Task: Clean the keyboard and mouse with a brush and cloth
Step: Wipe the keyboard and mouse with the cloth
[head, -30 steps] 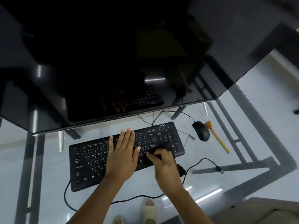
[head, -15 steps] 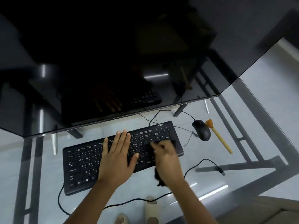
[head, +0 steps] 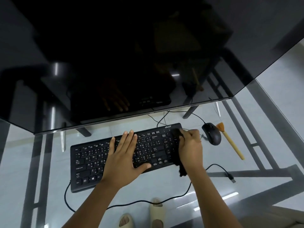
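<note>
A black keyboard [head: 92, 163] lies on the glass desk. My left hand [head: 125, 155] rests flat on its middle keys, fingers spread. My right hand [head: 190, 147] grips a black cloth [head: 176, 134] and presses it on the keyboard's far right corner, over the number pad; a tail of the cloth hangs below the hand at the keyboard's front edge. A black mouse [head: 212, 133] sits just right of the keyboard. Beside the mouse lies a brush [head: 230, 142] with a wooden handle and orange bristles.
A large dark monitor [head: 131, 55] overhangs the far side of the keyboard. The glass desk [head: 32, 162] shows its metal frame and my sandalled feet below. Black cables [head: 218, 168] loop on the glass near the front edge and behind the keyboard.
My right hand has swept the cloth from the front of the keyboard's right part up to its far right corner. My left hand stays flat on the keys.
</note>
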